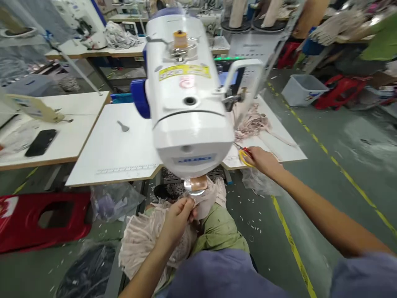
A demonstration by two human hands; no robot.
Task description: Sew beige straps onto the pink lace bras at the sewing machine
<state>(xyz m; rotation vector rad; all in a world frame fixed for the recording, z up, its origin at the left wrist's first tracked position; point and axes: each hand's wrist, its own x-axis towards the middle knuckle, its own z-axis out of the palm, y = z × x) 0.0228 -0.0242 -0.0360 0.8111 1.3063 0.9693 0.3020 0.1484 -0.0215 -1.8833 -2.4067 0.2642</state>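
Note:
My left hand [182,213] is closed on the edge of a pale pink fabric piece [205,203], just below the sewing head of a white sewing machine [189,136]. A bundle of pale, gathered fabric [142,236] lies on my lap beside that wrist. Over at the right part of the machine table, my right hand [263,159] is wrapped round scissors [245,157] with red and yellow handles. Their blades point toward the machine and are partly hidden behind it. Pink fabric strips [252,122] are heaped just beyond the scissors.
A small grey tool [123,126] lies on the white tabletop [114,149] to the left. A black phone [41,142] rests on the neighbouring table. A red plastic stool [25,223] stands at lower left, and a clear bin [302,91] sits on the floor at right.

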